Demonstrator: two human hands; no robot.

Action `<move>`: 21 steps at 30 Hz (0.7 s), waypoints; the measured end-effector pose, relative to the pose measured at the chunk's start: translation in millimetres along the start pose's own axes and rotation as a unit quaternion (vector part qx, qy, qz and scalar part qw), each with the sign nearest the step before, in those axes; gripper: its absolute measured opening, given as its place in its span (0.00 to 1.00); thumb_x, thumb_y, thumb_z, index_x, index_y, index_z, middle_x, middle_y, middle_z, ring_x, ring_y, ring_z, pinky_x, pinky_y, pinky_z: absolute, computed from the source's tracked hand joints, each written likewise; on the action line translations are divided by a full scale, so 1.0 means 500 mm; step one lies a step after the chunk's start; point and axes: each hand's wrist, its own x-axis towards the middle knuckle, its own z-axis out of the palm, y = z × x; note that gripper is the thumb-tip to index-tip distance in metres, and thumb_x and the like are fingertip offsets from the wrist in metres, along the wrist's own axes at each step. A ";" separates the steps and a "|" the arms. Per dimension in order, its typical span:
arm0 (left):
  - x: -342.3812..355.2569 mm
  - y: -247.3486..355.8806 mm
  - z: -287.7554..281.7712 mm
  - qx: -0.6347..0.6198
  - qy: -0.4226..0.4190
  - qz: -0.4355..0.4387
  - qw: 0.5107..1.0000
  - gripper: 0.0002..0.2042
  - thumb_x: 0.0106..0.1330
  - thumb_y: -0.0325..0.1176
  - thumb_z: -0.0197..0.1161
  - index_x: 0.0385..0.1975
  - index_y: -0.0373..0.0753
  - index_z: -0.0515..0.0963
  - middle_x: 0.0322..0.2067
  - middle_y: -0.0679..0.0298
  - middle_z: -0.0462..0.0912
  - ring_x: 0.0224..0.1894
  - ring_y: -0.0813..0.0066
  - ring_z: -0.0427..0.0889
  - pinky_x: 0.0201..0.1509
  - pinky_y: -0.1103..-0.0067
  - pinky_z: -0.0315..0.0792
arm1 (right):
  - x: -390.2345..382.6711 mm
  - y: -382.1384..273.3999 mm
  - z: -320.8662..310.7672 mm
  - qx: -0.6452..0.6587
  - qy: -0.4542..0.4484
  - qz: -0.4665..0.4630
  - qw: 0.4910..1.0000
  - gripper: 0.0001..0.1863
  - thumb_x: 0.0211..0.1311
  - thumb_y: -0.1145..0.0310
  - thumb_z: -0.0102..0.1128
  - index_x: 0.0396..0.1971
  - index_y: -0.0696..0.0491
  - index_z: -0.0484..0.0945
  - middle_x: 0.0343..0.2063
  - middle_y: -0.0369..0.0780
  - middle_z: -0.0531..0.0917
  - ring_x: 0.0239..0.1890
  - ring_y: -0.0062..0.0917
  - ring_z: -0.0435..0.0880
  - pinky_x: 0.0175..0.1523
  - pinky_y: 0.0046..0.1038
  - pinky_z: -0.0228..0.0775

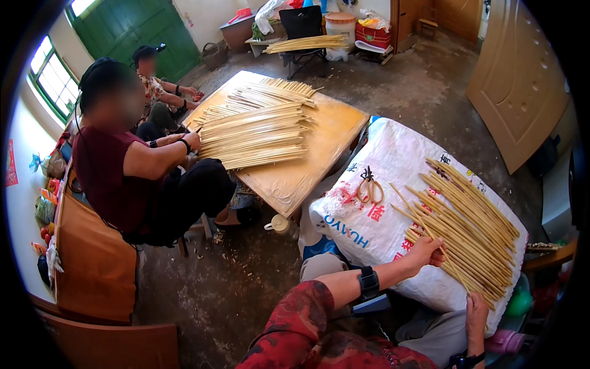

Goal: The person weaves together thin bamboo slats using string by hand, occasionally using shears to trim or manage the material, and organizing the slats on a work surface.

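Observation:
A layer of long, straight tan stalks lies side by side on a white woven sack with red and blue print. My left hand is closed around one thin stalk, slanting above the others. Near the layer's close end, my right hand pinches the lower end of that same stalk. Beyond my left hand, a pair of scissors with tan loop handles and dark blades rests on the sack.
Left of the sack, a wooden table carries piles of pale stalks. Two people sit along its far left side, the nearer one in a dark red top. A folding chair holds more stalks. A cream mug stands below the table corner.

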 end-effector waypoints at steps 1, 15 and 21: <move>0.000 0.000 -0.001 -0.003 -0.001 0.001 1.000 0.14 0.68 0.44 0.49 0.32 0.39 0.72 0.24 0.65 0.76 0.27 0.76 0.78 0.33 0.78 0.74 | 0.001 -0.001 0.000 0.003 -0.004 0.002 1.000 0.06 0.54 0.77 0.55 0.33 0.58 0.74 0.27 0.47 0.75 0.32 0.42 0.75 0.37 0.35 0.66; 0.022 0.003 -0.020 0.000 0.022 0.041 0.999 0.13 0.68 0.42 0.48 0.32 0.39 0.73 0.24 0.65 0.77 0.26 0.76 0.79 0.32 0.79 0.75 | -0.004 0.017 0.005 -0.033 0.027 -0.069 0.997 0.12 0.51 0.80 0.55 0.38 0.59 0.74 0.30 0.47 0.75 0.36 0.41 0.75 0.41 0.35 0.66; 0.028 -0.019 -0.021 -0.036 -0.082 0.016 0.996 0.13 0.69 0.40 0.48 0.32 0.36 0.73 0.27 0.63 0.79 0.28 0.74 0.80 0.36 0.77 0.76 | -0.017 0.028 0.006 -0.043 0.013 -0.013 0.999 0.10 0.52 0.76 0.53 0.37 0.58 0.75 0.31 0.48 0.76 0.37 0.43 0.74 0.43 0.38 0.65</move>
